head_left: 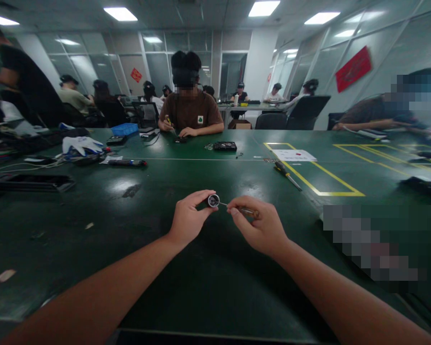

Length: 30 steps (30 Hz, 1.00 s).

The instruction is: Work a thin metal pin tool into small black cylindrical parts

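The small round part [213, 200] is up in the air over the middle of my view, between the near and far edges of the tabletop [147, 287], its open, ringed face turned toward my camera. My left hand [191, 215] pinches it between thumb and fingers. My right hand [260, 225] is closed around a slim screwdriver [250, 212], its shaft pointing at the right side of the rim; from here I can't tell whether the tip touches it or goes inside.

I judge the work to be under way: both hands are set and the tool is at the part. The inner pieces seem to be in place, and I see nothing lying loose below it, so most of the handling looks left to do, though the inside is too small to be sure.

Farther out, a yellow-and-black screwdriver [282, 168] lies toward the far right corner, beside a yellow tape outline [339, 193] and a white sheet [293, 155]. Gloves [81, 145] lie toward the far left corner. Across the far edge, a co-worker [191, 110] handles a dark piece.
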Tool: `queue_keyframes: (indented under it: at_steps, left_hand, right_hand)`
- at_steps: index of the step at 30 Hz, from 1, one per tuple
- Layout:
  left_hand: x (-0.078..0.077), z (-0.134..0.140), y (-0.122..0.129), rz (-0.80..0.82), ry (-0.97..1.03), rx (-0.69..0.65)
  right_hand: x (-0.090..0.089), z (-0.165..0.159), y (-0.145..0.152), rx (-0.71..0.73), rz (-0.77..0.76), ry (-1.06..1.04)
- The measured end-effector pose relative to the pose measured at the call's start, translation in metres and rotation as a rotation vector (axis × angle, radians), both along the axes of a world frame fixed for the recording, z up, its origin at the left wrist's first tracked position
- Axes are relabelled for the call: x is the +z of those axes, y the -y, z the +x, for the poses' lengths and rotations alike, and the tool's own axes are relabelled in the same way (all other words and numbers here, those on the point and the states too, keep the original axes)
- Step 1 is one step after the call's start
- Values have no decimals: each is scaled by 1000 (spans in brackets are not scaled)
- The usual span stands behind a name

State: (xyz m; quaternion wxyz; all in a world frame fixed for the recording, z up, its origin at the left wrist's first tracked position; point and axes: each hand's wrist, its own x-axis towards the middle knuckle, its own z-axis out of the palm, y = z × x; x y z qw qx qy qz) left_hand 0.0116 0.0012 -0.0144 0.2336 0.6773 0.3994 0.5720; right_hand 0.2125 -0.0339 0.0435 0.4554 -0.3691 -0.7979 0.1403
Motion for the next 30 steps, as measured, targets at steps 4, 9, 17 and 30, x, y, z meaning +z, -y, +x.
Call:
queue_keyframes:
  at_steps: [4, 9, 17, 30]
  left_hand:
    - [-2, -1, -2, -29, 33, 2]
    - [-2, -1, -3, -46, 54, 19]
    - [-1, -2, -4, -21, 51, 29]
    - [3, -1, -2, 67, -28, 45]
  right_hand:
    - [-1, -1, -3, 11, -153, -132]
    - [-10, 0, -15, 59, -414, -475]
    - [-17, -5, -28, 214, -724, -901]
    - [-2, 5, -8, -15, -244, -287]
